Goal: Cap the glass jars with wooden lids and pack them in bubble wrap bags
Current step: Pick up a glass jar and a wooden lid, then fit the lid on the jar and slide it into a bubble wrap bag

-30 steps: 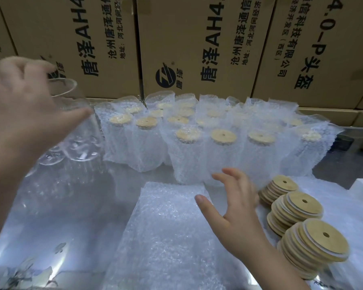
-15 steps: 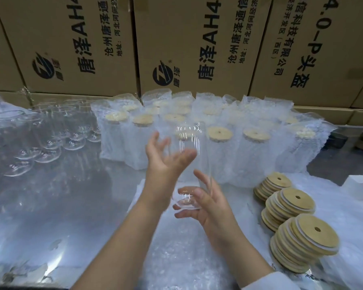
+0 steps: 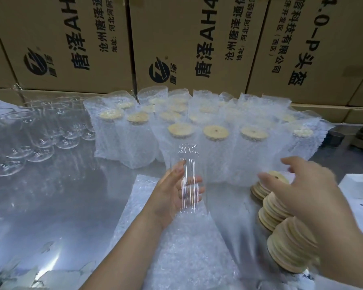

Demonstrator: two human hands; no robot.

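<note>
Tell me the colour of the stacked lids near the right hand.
Pale tan wood; the stacked lids show best in the head view.

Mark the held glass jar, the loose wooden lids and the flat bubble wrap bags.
glass jar (image 3: 188, 162): head view, upper side wall.
wooden lids (image 3: 290, 244): head view, on the nearest leaning stack.
bubble wrap bags (image 3: 176, 248): head view, middle of the flat pile.

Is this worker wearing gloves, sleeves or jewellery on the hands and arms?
No gloves: the left hand and right hand are bare. The left forearm and right forearm are bare too, no sleeve in view. No ring, watch or bracelet shows, though the right hand is blurred.
</note>
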